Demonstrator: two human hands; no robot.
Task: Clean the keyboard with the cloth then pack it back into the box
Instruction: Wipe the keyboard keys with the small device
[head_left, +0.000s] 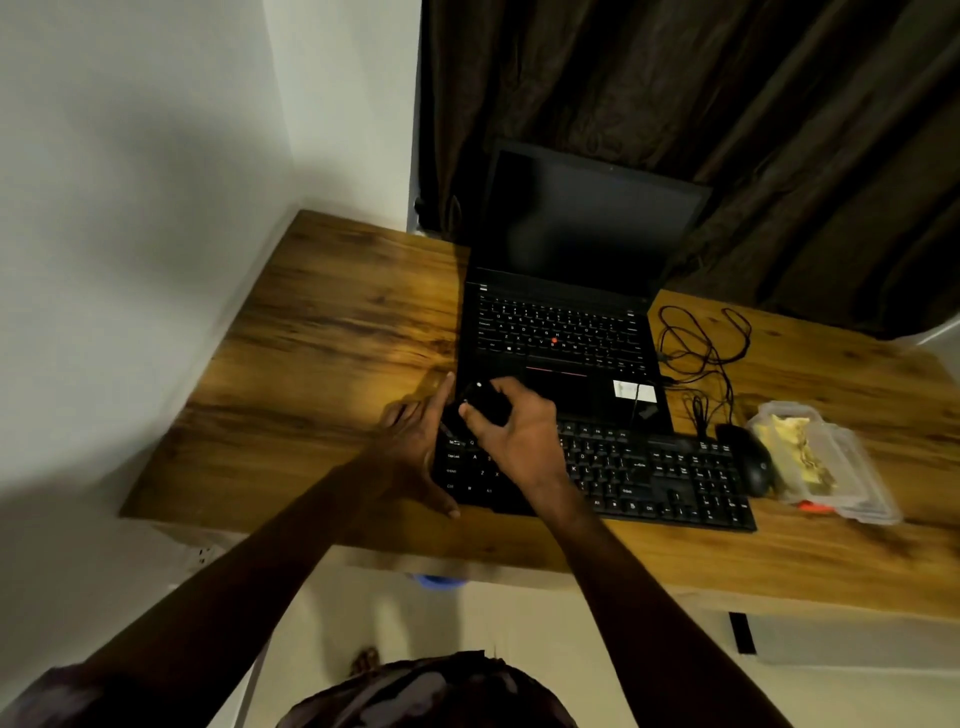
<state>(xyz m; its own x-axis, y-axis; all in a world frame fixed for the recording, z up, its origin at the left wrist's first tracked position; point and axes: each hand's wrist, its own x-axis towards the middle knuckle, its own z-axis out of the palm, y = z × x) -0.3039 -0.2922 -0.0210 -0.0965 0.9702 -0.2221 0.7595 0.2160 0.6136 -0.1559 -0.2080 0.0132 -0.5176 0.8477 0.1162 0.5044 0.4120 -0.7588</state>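
Your right hand (519, 431) grips a dark wad, seemingly the cloth (488, 402), over the left end of the keyboard (649, 478) on the counter (337, 322), with your left hand (415, 447) flat and bracing it, so scrubbing hard may shove it into the laptop (561, 322).

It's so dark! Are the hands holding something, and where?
The right hand grips a dark wad, probably the cloth, fingers over its top. The left hand holds nothing.

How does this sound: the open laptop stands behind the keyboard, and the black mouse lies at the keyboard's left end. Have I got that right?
Not quite. The head view shows the mouse at the right end of the keyboard, not the left. The rest holds: the open laptop does stand behind the keyboard.
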